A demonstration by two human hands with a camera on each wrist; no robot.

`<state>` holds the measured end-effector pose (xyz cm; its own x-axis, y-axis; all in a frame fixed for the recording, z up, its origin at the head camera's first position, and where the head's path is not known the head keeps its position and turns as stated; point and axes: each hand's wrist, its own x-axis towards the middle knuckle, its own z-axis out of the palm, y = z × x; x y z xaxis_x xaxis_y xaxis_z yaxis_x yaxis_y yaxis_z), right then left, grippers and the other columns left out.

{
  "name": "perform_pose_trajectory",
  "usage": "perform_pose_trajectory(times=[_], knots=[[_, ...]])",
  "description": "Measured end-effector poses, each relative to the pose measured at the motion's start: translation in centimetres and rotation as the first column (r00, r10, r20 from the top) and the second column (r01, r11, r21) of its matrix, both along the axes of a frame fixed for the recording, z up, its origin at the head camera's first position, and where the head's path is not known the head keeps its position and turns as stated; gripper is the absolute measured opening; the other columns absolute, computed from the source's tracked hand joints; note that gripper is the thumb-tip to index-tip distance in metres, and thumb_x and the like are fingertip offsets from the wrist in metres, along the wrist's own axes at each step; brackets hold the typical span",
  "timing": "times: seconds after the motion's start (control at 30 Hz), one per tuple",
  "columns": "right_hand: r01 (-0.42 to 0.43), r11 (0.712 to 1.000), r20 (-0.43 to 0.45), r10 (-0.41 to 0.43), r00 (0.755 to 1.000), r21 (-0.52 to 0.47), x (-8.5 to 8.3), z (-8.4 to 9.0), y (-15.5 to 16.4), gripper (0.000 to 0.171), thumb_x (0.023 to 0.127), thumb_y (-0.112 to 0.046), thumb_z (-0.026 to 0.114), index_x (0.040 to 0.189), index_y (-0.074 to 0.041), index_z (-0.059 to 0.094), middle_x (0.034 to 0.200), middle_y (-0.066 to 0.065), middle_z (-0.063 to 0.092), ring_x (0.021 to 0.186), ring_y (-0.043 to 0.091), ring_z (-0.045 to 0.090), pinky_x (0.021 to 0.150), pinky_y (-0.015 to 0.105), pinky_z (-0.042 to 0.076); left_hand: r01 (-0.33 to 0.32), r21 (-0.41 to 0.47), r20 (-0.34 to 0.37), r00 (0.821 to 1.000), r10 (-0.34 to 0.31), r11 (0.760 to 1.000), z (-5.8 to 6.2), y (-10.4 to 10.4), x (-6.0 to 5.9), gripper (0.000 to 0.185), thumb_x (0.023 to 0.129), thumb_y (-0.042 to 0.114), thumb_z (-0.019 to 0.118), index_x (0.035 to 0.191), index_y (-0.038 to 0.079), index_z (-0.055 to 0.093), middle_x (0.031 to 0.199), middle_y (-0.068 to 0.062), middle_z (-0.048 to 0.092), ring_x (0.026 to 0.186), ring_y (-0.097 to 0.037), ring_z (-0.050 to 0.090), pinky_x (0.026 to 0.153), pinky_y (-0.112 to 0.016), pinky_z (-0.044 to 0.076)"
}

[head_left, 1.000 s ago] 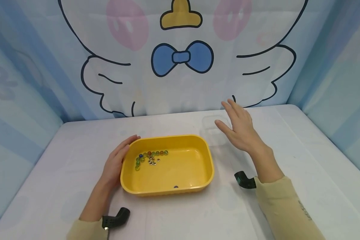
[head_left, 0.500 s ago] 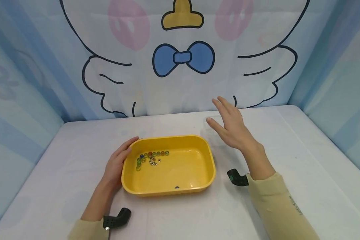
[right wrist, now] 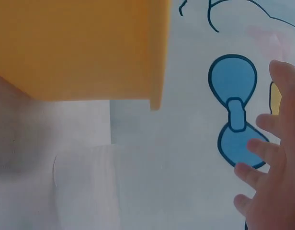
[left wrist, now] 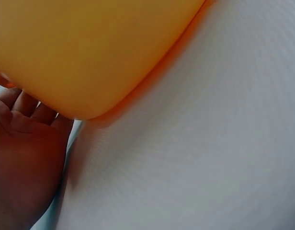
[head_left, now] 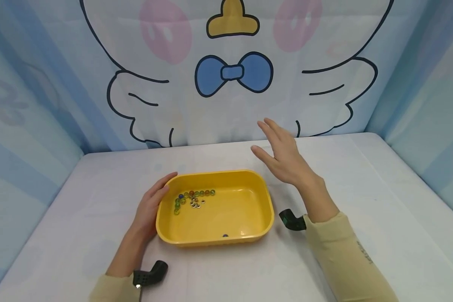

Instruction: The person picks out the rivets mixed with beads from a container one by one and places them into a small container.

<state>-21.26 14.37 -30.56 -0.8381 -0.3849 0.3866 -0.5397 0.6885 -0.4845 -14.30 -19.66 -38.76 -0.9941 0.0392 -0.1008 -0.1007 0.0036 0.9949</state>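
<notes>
The shallow yellow plastic tub with rounded corners [head_left: 215, 207] sits mid-table on the white cloth-covered table [head_left: 362, 188], a loose cluster of small glass marbles [head_left: 191, 199] in its far-left corner; I judge it light, stiff and smooth-walled, best taken by the rim, kept level lest the marbles roll. My left hand [head_left: 149, 209] rests against its left wall, fingers relaxed along the rim; my right hand [head_left: 283, 157] hovers beyond its far-right corner, fingers spread, holding nothing.

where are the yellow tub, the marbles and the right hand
yellow tub [head_left: 249, 235], head view, on its near rim
marbles [head_left: 196, 193], head view, on the row in the tub's far left corner
right hand [head_left: 283, 157], head view, on the back of the open hand
</notes>
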Motion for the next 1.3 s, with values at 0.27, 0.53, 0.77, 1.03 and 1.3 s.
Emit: perform_pose_trajectory(times=[0.27,0.53,0.77,1.03,1.3], knots=[[-0.021,1.0,-0.001,0.021,1.0,-0.02,-0.2,0.1,-0.8,0.066,0.104,-0.036,0.051,0.159,-0.007,0.028,0.166,0.013,0.018,0.149,0.037,0.017,0.119,0.061,0.013,0.004,-0.005,-0.009,1.0,-0.004,1.0,0.0,0.1,0.1,0.048,0.109,0.03,0.039,0.156,0.019,0.04,0.158,0.003,0.038,0.141,-0.014,0.037,0.112,-0.025,0.034],[-0.023,0.999,-0.003,0.023,1.0,-0.027,-0.3,0.4,-1.0,0.065,0.105,-0.035,0.05,0.159,-0.008,0.028,0.166,0.012,0.017,0.15,0.036,0.017,0.119,0.06,0.013,-0.005,0.006,0.004,1.0,0.005,1.0,0.1,0.2,0.0,0.047,0.109,0.028,0.039,0.155,0.019,0.042,0.157,0.004,0.039,0.14,-0.013,0.038,0.112,-0.025,0.034],[-0.026,0.999,0.015,0.027,1.0,-0.039,-0.2,0.8,-1.3,0.067,0.104,-0.039,0.052,0.16,-0.011,0.028,0.167,0.009,0.017,0.151,0.032,0.015,0.119,0.06,0.015,0.001,0.006,0.008,1.0,-0.001,1.0,-0.1,0.1,-0.1,0.047,0.11,0.028,0.038,0.156,0.019,0.04,0.157,0.003,0.038,0.141,-0.015,0.038,0.111,-0.024,0.035],[-0.032,0.999,0.032,0.033,0.999,-0.031,0.0,1.2,-1.5,0.067,0.103,-0.042,0.052,0.159,-0.012,0.03,0.166,0.007,0.019,0.151,0.031,0.016,0.119,0.059,0.017,0.007,0.01,0.009,1.0,-0.008,1.0,-0.2,-0.1,-0.1,0.047,0.11,0.029,0.037,0.156,0.02,0.04,0.156,0.003,0.039,0.139,-0.015,0.039,0.107,-0.02,0.039],[-0.086,0.996,0.025,0.086,0.996,-0.014,-0.3,1.9,-2.3,0.066,0.103,-0.04,0.054,0.158,-0.011,0.032,0.165,0.008,0.022,0.15,0.03,0.018,0.119,0.057,0.018,0.004,0.01,0.012,1.0,-0.004,1.0,-0.2,-0.1,-0.1,0.047,0.11,0.029,0.038,0.155,0.02,0.04,0.156,0.003,0.039,0.139,-0.015,0.039,0.106,-0.019,0.039]])
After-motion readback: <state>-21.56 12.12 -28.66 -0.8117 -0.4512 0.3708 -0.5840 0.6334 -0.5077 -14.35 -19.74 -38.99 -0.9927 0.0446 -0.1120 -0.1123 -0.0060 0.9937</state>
